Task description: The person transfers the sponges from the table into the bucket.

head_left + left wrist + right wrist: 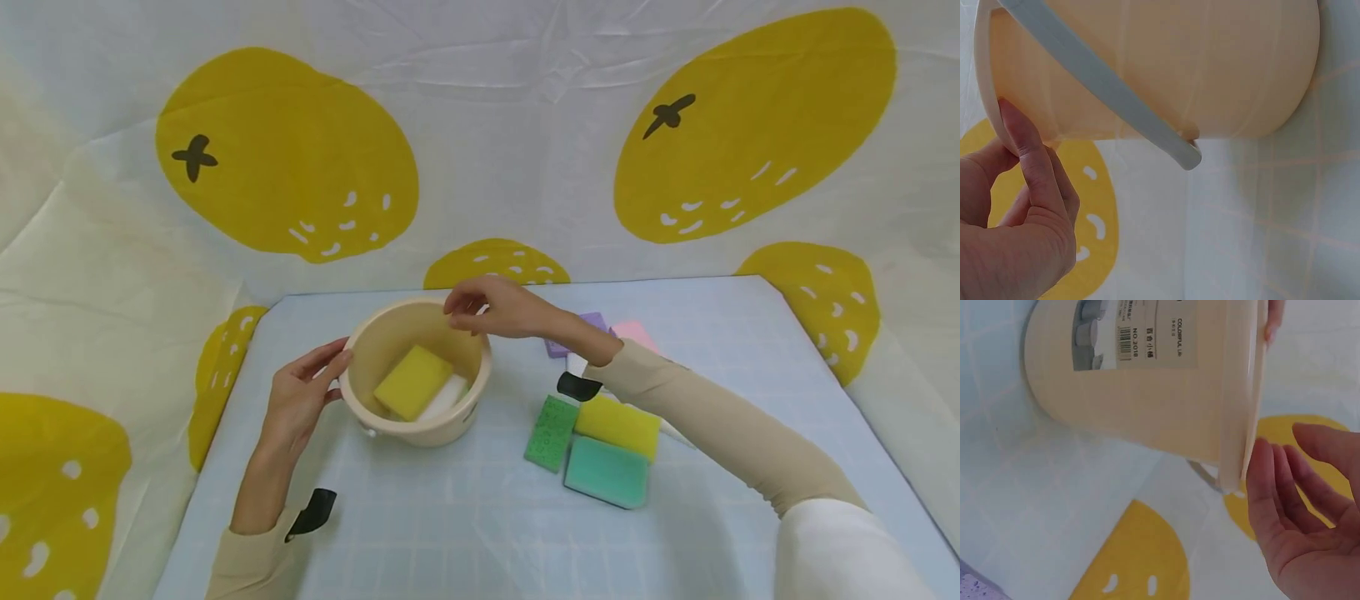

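A cream bucket (360, 379) stands on the table, with a yellow sponge (413, 382) and a white sponge (444, 397) inside. My left hand (296, 400) pinches its left rim between thumb and fingers, as the left wrist view also shows. Over the far right rim is my right hand (498, 306), fingers loosely bent and nothing in them. In the right wrist view this hand (1300, 506) has its fingertips right by the rim, thumb apart. The bucket's grey handle (1104, 87) hangs down along its side. A printed label (1135, 331) is on the bucket's wall.
Right of the bucket lie several sponges: a dark green one (551, 433), a yellow one (618, 427), a teal one (606, 472), a purple one (594, 320) and a pink one (634, 333). My right forearm passes over some. A fruit-print cloth (510, 167) hangs behind the table.
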A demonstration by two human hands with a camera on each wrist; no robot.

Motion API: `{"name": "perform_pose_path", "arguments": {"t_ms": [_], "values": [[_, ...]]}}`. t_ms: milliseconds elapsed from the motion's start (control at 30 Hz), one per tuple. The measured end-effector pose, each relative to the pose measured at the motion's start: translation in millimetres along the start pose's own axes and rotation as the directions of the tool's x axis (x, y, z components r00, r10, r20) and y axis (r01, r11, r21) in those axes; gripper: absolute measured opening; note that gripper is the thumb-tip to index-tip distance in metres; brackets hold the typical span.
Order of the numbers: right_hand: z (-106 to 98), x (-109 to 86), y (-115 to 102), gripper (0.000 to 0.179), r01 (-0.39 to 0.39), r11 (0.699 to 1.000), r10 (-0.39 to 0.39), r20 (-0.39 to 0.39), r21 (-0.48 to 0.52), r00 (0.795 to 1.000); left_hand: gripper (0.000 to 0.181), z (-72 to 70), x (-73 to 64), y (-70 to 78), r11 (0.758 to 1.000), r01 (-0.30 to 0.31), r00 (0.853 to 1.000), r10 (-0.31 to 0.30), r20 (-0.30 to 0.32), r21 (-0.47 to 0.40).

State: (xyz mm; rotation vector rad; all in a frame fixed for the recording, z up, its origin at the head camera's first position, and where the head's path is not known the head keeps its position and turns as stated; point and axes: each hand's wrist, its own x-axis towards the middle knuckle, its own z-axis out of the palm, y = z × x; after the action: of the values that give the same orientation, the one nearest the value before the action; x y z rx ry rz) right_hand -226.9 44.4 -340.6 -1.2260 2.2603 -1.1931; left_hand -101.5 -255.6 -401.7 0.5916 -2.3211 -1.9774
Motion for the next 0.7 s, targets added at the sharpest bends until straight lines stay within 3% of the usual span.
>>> {"name": "perform_pose_path", "arguments": {"t_ms": [333,700], "values": [[-10.9,-28.1,14.9,0.019,-0.05,0.997,0.053,-0.046,0.059,0.998,0.065,-0.1,1.4,-1.5,1.0,0.013,1.0,-0.013,-0.008,-0.007],[-13.4,-58.8,35.7,0.023,-0.132,0.988,0.133,0.002,0.085,0.991,0.064,-1.3,3.1,-3.5,0.999,-0.002,1.0,0.003,0.005,-0.05]]}}
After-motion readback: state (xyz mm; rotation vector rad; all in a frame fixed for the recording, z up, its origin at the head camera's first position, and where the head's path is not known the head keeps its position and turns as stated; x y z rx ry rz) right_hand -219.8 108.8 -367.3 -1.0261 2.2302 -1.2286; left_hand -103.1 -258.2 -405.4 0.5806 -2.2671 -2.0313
